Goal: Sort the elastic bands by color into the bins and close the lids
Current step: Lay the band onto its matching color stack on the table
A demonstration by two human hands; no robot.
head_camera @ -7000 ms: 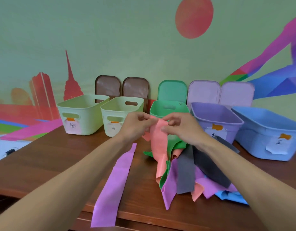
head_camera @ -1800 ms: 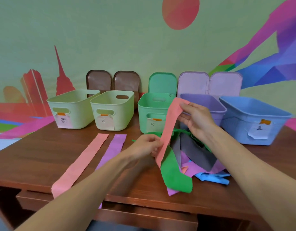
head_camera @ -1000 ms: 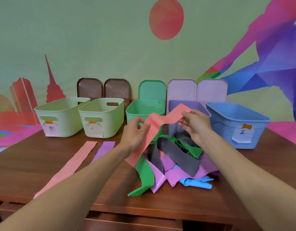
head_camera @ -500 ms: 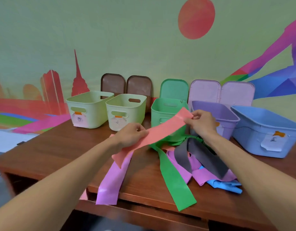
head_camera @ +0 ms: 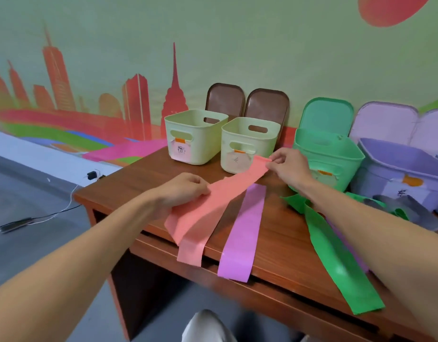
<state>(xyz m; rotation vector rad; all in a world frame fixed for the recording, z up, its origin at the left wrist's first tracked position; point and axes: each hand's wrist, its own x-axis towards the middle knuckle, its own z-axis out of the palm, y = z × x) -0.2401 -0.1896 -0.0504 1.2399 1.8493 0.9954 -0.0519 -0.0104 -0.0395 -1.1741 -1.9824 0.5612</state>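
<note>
So, the salmon band point(head_camera: 227, 191) is stretched slantwise low over the table point(head_camera: 129, 183), right in front of the second pale green bin point(head_camera: 264, 141). That bin's paper label point(head_camera: 235, 160) is stuck on with orange tape, and the handwritten character is too blurry for me to read. The right hand point(head_camera: 289, 167) pinches the far end between thumb and fingertips. The left hand point(head_camera: 185, 193), palm down, curls its fingers onto the near part. Another salmon strip point(head_camera: 190, 253), a purple band point(head_camera: 245, 233) and a green band point(head_camera: 336, 255) lie alongside, hanging over the front edge.
</note>
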